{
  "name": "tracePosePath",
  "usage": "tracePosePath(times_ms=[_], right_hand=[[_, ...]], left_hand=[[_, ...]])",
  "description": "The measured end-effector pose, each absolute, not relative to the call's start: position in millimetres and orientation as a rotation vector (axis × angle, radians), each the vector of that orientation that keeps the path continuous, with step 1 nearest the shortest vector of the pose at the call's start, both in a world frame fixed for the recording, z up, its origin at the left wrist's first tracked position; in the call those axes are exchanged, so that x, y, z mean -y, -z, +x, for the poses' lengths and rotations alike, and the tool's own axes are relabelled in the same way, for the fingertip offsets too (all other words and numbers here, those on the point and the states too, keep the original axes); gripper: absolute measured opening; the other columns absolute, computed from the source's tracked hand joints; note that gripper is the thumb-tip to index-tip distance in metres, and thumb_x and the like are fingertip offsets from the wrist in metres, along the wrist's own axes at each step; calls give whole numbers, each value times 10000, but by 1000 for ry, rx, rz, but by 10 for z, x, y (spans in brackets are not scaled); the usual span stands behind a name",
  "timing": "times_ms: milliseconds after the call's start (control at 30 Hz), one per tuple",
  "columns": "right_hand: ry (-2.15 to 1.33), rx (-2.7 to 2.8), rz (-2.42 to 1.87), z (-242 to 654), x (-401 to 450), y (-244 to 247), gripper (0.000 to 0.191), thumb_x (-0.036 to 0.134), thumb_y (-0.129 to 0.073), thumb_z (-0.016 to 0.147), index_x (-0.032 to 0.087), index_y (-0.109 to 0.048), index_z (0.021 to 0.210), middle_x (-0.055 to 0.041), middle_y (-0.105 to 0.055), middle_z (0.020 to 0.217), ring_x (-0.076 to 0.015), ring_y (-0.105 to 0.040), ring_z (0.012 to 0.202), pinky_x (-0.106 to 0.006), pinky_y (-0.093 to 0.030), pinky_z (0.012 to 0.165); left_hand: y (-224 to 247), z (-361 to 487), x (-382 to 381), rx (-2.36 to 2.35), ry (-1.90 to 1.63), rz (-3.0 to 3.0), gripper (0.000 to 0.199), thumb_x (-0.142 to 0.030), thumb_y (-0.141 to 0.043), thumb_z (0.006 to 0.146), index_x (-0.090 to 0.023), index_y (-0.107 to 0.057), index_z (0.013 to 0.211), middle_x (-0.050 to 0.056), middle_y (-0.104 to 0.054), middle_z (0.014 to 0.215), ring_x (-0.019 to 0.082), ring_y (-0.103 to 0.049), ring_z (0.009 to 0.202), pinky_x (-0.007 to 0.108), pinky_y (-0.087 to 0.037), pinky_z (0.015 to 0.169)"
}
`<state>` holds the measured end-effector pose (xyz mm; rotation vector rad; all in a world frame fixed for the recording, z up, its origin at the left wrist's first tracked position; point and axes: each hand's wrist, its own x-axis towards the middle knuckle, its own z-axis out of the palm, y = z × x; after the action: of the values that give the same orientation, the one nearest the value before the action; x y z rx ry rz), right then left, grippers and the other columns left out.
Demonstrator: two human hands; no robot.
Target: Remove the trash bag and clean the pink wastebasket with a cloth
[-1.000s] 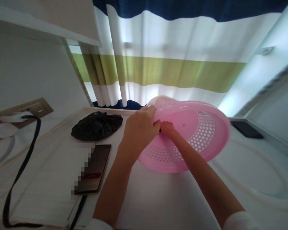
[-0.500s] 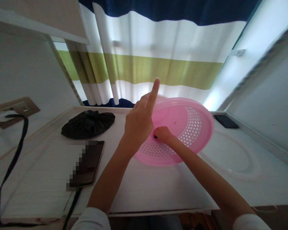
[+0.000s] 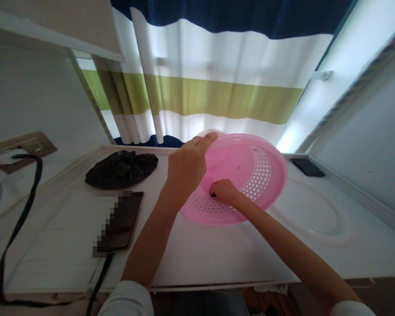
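Observation:
A pink plastic basket (image 3: 278,169) with rows of holes in its side is held tilted above the table, its mouth turned toward me. My left hand (image 3: 187,169) is closed on the basket's left rim, with its fingertips at the upper edge. Inside the basket is my right hand (image 3: 225,192), a fist against the lower left inner wall. A small dark bit (image 3: 212,194) shows at the fist's left side; most of it is hidden by the fingers, and its kind cannot be made out.
A knotted black plastic bag (image 3: 121,169) lies back left, with a phone (image 3: 123,224) and a black cable (image 3: 100,276) in front of it. A clear round lid-like thing (image 3: 316,210) and a dark flat object (image 3: 307,167) lie at right. Behind hangs a striped curtain (image 3: 217,92).
My left index finger, raised before, has come down to the basket's rim. My right fist has shifted slightly downward inside the basket, and the basket sits a little further left.

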<state>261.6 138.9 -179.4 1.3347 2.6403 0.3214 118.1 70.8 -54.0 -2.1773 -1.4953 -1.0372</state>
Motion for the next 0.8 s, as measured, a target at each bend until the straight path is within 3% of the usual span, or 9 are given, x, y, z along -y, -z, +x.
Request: tracePosePath(times_ms=[300, 533, 800], right_hand=[[-276, -2627, 1415, 2468, -1582, 1789, 257, 190, -422, 733, 211, -640, 867, -89, -643, 849, -206, -585, 790, -297, -409, 658], [-188, -2589, 1537, 2398, -1912, 1801, 262, 194, -431, 729, 225, -639, 884, -80, -641, 889, -197, -580, 822, -297, -414, 696], [-155, -2495, 1691, 2330, -2288, 1753, 255, 232, -441, 759, 160, -623, 923, -115, -627, 920, -202, -565, 862, -284, -415, 713]], left_hand=[[527, 1054, -774, 1455, 1058, -2162, 221, -266, -449, 785, -192, -491, 989, 44, -592, 879, 161, -543, 791, 251, -398, 654], [512, 991, -804, 1476, 1025, -2143, 223, -365, -429, 796, -201, -500, 930, 28, -606, 779, 146, -552, 681, 224, -358, 559], [516, 996, -854, 1507, 989, -2147, 288, -405, -397, 811, -205, -482, 1001, 44, -619, 843, 165, -577, 704, 243, -386, 587]])
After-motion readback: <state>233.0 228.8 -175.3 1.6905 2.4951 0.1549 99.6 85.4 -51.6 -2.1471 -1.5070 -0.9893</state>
